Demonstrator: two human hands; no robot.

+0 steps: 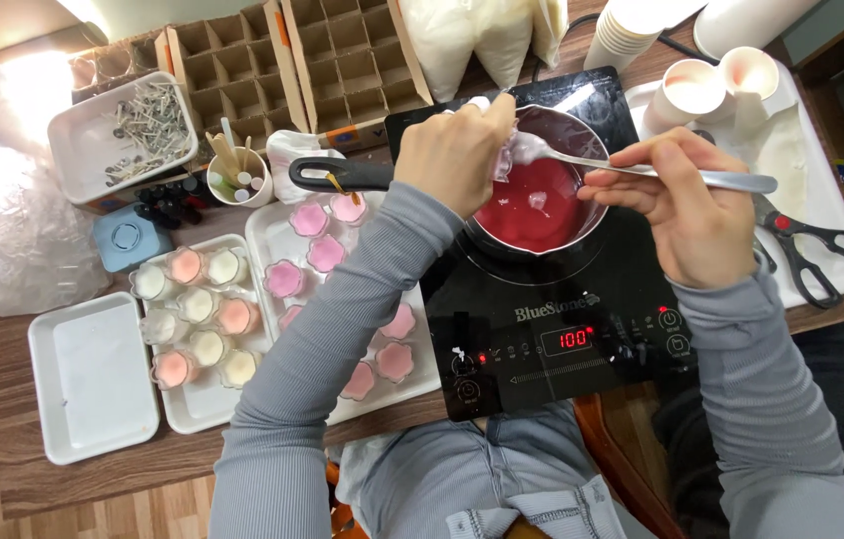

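A small steel saucepan (582,135) with a black handle sits on a black induction hob (542,329). It holds dark pink liquid (532,205) with a pale lump floating in it. My right hand (691,200) grips a metal spoon (641,172) by its handle, the bowl end over the pan. My left hand (457,150) is above the pan's left rim, pinching a whitish lump (517,148) at the spoon's bowl.
White trays (93,374) at left hold flower-shaped pink moulds (307,255) and small filled cups (198,304). Cardboard dividers (282,60), a tray of wick tabs (123,135) and a cup of sticks (237,175) stand behind. Scissors (806,250) and paper cups (696,90) lie at right.
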